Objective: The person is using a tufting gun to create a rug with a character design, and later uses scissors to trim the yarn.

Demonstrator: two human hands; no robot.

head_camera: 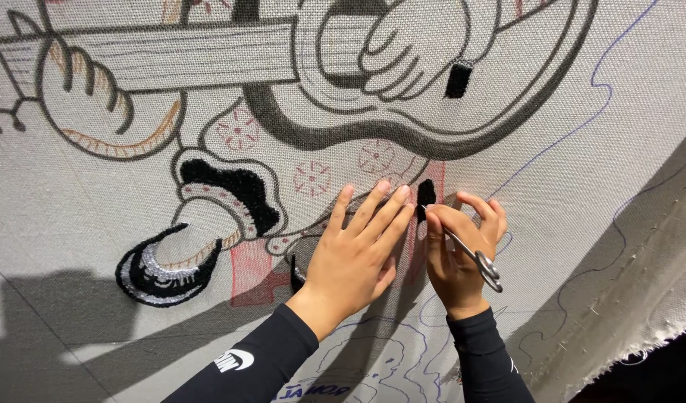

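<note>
A large grey tufting cloth [581,164] stretches across the view, with a cartoon figure drawn on it in dark outline. My left hand [358,250] lies flat on the cloth, fingers together and pointing up towards a small black tufted patch [425,192]. My right hand [462,250] holds small metal scissors [477,261], whose tips reach the lower edge of that patch. Both arms wear black sleeves.
Other tufted areas show: a black and silver shoe shape [164,270] at the left, a black cuff [235,186] above it, a small black square [458,80] near the top. Red marker shading [249,272] fills part of the drawing. The cloth's frayed edge [656,336] runs at lower right.
</note>
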